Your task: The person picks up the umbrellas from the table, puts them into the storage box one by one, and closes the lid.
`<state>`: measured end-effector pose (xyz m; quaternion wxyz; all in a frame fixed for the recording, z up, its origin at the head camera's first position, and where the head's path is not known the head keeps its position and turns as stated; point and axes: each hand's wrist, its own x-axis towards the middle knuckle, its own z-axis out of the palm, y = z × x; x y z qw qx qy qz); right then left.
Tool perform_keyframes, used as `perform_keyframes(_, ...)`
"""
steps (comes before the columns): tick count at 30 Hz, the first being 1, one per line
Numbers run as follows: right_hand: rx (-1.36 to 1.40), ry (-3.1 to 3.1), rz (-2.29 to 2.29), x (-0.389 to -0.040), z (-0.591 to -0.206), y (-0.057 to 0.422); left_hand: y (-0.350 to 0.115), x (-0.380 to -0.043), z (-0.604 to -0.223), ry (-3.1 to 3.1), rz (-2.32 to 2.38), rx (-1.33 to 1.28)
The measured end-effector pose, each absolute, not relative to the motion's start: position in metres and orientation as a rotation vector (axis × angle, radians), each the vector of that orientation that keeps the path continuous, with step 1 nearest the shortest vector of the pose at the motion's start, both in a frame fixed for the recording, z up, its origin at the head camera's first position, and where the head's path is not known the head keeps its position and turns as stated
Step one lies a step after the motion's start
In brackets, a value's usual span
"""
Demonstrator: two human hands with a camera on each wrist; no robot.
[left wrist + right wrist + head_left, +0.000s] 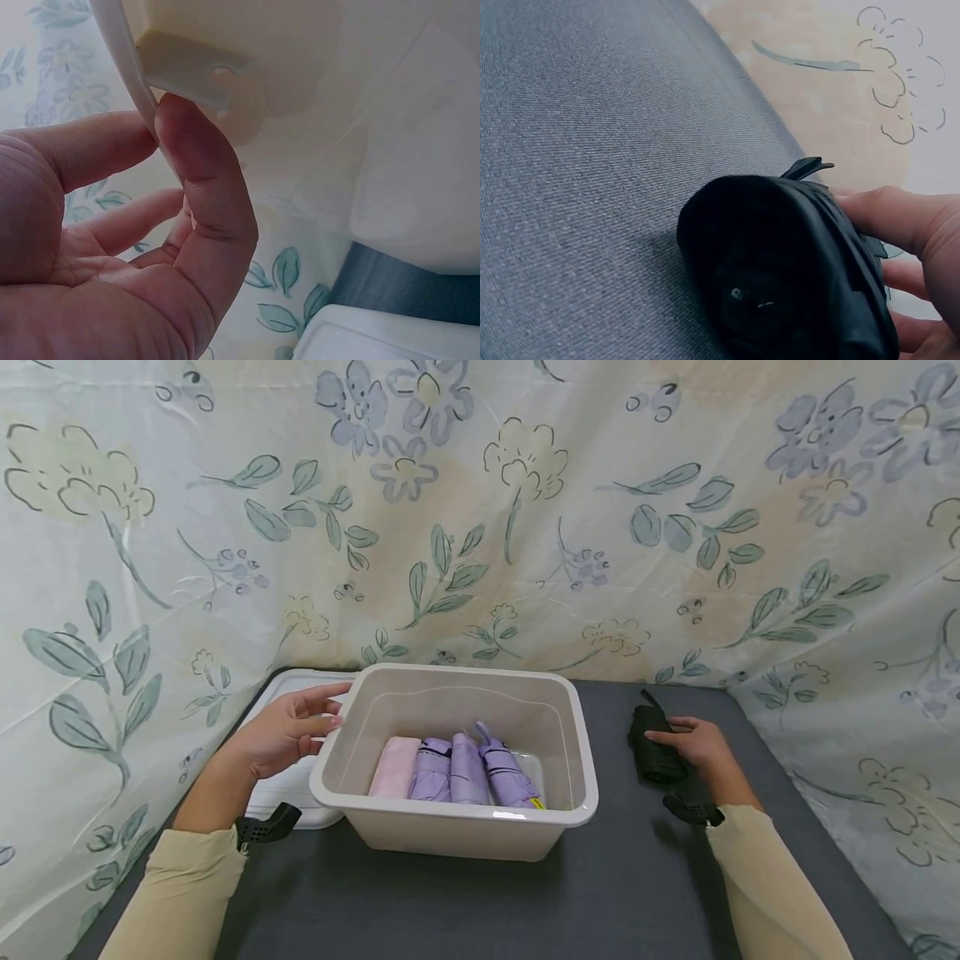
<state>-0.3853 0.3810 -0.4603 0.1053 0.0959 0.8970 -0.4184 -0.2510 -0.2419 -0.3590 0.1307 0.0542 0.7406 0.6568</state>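
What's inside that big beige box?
A pink bundle and three purple bundles sit side by side in the beige box. Some of its floor shows to their right; the bundles hide whatever is under them.

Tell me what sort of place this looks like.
Probably an improvised tabletop workspace, though the wider room is out of view. A floral sheet forms the backdrop, a dark-covered table serves as the work surface, and an open bin is within the person's reach.

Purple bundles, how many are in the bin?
3 in the bin: one purple bundle beside the pink bundle, one in the middle, one rightmost. Its near wall may hide more.
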Motion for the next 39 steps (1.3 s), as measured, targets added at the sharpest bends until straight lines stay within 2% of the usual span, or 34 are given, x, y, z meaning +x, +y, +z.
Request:
perform_keyframes(31,0.274,2.817,-1.025,-0.394,-0.457,0.346,-0.245,-0.249,-0.363,2.187,1.878,0.167)
perform_keyframes(39,0.176,2.779,-1.035,-0.393,-0.452,0.344,-0.246,-0.251,-0.362,2.181,1.876,0.171)
